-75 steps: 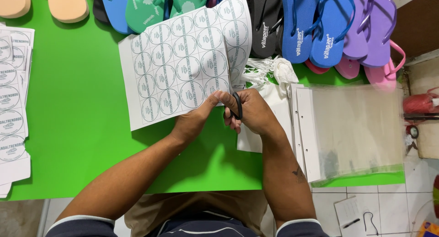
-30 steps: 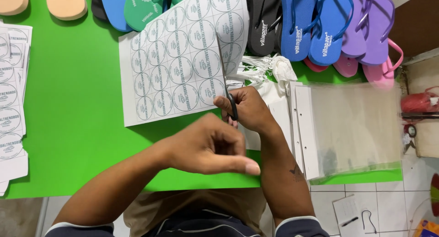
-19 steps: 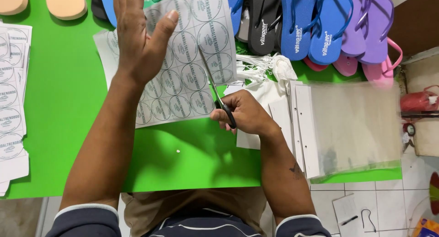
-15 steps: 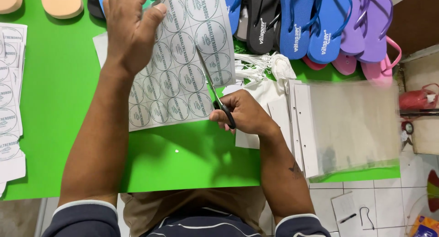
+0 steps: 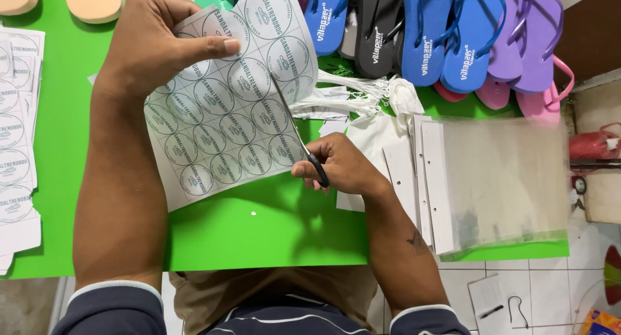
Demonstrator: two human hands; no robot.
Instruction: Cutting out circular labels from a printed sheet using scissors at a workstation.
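While hands grip sheet, scissors cutting, sandals behind

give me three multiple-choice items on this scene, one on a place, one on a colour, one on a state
1. Where is the stack of clear bags?
A. right of the right hand
B. left of the left hand
C. under the sheet

2. What colour is the table?
A. red
B. green
C. white

3. How is the sheet held?
A. flat on the table, untouched
B. rolled into a tube
C. gripped by the left hand while the right hand cuts it with scissors

Answers:
1 A, the bags lie beyond the right hand.
2 B, the bare top is bright green.
3 C, thumb on the sheet, blades in its right side.
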